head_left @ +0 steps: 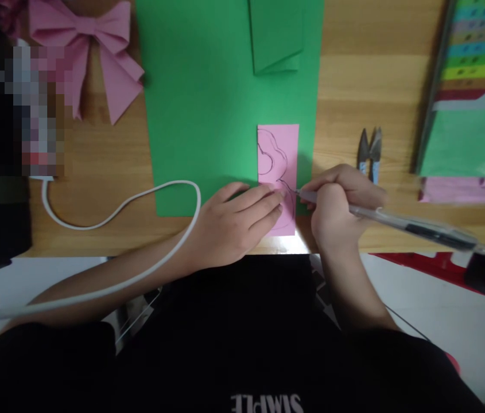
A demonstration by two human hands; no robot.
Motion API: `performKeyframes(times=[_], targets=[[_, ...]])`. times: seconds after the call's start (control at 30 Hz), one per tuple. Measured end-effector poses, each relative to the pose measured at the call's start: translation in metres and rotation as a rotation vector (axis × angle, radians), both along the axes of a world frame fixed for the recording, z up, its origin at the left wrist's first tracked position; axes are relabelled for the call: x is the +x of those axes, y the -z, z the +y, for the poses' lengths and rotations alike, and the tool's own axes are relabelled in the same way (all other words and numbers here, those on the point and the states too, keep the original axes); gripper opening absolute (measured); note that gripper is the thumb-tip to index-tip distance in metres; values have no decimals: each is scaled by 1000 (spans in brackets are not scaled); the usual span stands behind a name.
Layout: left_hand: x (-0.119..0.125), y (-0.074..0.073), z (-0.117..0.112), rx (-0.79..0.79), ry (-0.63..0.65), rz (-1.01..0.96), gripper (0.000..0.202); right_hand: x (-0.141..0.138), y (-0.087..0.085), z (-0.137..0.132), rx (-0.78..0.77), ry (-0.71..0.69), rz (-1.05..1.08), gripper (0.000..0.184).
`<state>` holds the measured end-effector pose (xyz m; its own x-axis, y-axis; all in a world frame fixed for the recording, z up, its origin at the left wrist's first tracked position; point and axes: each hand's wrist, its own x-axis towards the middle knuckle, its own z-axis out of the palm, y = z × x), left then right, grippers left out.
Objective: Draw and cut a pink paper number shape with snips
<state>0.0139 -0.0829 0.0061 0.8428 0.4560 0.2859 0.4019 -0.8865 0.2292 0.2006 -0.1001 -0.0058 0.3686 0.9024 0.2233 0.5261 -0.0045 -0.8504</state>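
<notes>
A narrow piece of pink paper (273, 146) lies on a large green sheet (199, 115), its lower end reaching past that sheet's front edge. Dark curved outlines, like half a flower, are drawn on the pink paper. My left hand (242, 221) rests flat across its lower half with fingers stretched out, covering part of the drawing. In my right hand (341, 201) is a pen (418, 225) with a clear barrel. Its tip touches or nearly touches the pink paper at the right end of a curved line.
Thread snips (369, 152) lie right of the green sheet. Folded green paper (275, 37) sits on the sheet's far part. A pink paper bow (87, 51) is at the far left, a pack of coloured paper (470, 137) at the right. A white cable (117, 203) loops across my left forearm.
</notes>
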Motion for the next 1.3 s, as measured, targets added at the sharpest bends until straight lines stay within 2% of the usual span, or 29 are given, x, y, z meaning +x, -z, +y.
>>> performKeyframes(times=[0.4, 0.67, 0.87, 1.17, 1.3], targets=[[-2, 0, 1, -5, 8, 3, 27, 1, 3, -3, 5, 1, 21, 23], [-1, 0, 0, -10, 4, 19, 28, -2, -2, 2, -22, 13, -24, 22], [-1, 1, -1, -26, 9, 18, 28, 0, 0, -1, 52, -3, 37, 23], [-1, -1, 1, -12, 0, 23, 27, -2, -3, 2, 9, 10, -10, 25], [-1, -1, 0, -31, -10, 11, 27, -1, -1, 0, 57, 4, 26, 25]])
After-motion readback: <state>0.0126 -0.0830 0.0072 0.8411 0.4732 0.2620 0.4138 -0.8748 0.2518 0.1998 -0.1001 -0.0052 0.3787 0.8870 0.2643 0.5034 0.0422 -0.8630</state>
